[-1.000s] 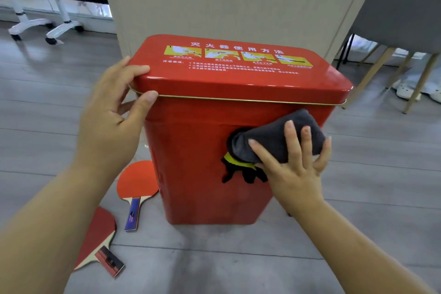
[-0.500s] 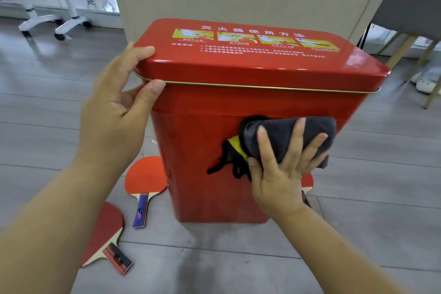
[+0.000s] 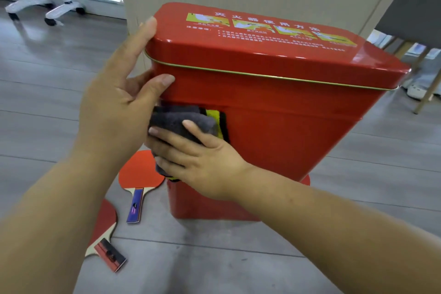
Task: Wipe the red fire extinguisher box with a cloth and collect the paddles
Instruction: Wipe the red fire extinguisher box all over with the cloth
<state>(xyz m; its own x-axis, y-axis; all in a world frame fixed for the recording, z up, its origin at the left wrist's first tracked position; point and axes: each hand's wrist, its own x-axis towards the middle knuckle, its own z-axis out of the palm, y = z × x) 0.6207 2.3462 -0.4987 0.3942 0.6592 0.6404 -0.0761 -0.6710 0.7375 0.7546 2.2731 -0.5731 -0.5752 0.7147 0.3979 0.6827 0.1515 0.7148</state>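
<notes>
Left hand (image 3: pixel 119 107) clamped on red box (image 3: pixel 286 126) lid corner, right hand (image 3: pixel 205 162) just below, straight fingers pressing grey cloth (image 3: pixel 181 122) to box, paddles (image 3: pixel 140 174) on floor beneath.

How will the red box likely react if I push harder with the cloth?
Probably tippy: the red box is tall and tapers to a narrower base, so the left hand gripping its lid likely matters. Its glossy skin looks slippery, so the cloth under the right hand should glide.

Glossy metal box (image 3: pixel 298 141) w/ fuzzy grey cloth (image 3: pixel 171 118)
</notes>
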